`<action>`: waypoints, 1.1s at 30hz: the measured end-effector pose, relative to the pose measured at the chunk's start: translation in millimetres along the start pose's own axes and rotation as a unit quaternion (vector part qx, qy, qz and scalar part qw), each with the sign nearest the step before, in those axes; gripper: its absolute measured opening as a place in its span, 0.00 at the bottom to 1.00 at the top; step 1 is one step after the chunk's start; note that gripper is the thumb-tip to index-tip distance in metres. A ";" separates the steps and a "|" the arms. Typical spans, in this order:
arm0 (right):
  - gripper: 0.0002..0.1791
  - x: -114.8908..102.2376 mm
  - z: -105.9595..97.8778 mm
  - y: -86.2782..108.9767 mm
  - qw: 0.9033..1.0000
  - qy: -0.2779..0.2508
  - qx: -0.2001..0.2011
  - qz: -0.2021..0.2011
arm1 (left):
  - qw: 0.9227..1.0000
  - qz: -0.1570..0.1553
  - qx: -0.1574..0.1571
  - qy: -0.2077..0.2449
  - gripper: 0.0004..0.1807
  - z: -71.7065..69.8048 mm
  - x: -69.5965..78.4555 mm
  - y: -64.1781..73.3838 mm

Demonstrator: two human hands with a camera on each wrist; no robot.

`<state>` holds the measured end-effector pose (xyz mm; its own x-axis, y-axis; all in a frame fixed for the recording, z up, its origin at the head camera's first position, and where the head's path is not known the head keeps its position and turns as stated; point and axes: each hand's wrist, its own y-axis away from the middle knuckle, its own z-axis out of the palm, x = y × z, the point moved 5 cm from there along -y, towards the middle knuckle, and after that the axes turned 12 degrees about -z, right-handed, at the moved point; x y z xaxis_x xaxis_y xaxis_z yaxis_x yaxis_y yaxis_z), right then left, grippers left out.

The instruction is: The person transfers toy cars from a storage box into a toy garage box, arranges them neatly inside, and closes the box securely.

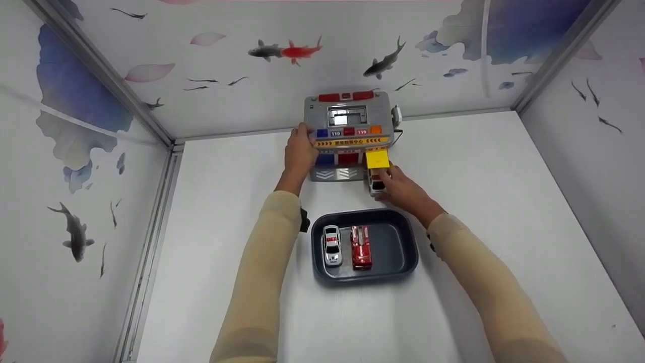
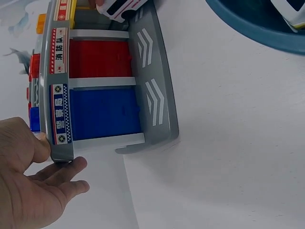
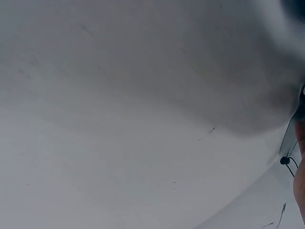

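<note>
A grey toy garage stands against the back wall, with blue and red doors and a raised yellow door. My left hand grips its left side; in the left wrist view, thumb and fingers of the left hand lie on either side of the roof's corner. At the bay under the yellow door, my right hand holds a white toy car with dark windows. Pink stripes mark the car in the left wrist view. Only a sliver of the right hand appears in the right wrist view.
Nearer me on the white table sits a dark blue tray. It holds a white toy police car and a red toy fire engine. Walls printed with fish enclose the table at the back and sides.
</note>
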<state>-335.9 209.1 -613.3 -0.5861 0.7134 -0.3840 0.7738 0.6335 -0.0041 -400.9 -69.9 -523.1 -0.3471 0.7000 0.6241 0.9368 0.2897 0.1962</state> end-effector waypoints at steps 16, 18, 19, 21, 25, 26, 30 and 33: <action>0.22 -4.2 3.4 0.5 0.995 0.054 0.041 -0.079 | 1.000 0.001 0.003 -0.001 0.21 2.2 2.2 0.2; 0.22 -4.3 3.4 -0.2 0.994 0.057 0.041 -0.081 | 1.000 0.002 0.005 -0.003 0.21 1.9 2.0 -0.3; 0.22 -4.4 3.2 -0.8 0.994 0.059 0.043 -0.081 | 1.000 0.003 0.006 -0.003 0.21 1.7 1.8 -0.7; 0.22 -4.6 2.3 -1.7 0.994 0.067 0.041 -0.072 | 1.000 0.003 0.006 -0.003 0.21 2.1 1.6 -0.9; 0.25 -3.5 1.8 -2.5 0.995 0.083 0.032 -0.043 | 1.000 0.001 -0.001 0.001 0.21 4.7 0.7 -1.3; 0.25 -3.3 2.0 -2.7 0.995 0.086 0.029 -0.038 | 1.000 0.000 -0.003 0.002 0.21 5.2 0.5 -1.3; 0.27 -2.9 1.8 -2.7 0.993 0.106 0.034 -0.033 | 1.000 0.001 -0.003 0.002 0.20 5.3 -0.4 -2.2; 0.28 -2.3 1.1 -2.0 0.990 0.127 0.047 -0.038 | 1.000 0.003 0.001 0.003 0.20 4.3 -0.6 -3.1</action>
<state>-335.9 205.9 -613.4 -0.6762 0.7245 -0.1339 0.7367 0.6663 -0.1151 -403.8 -68.3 -527.4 -0.3410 0.6973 0.6304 0.9389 0.2860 0.1915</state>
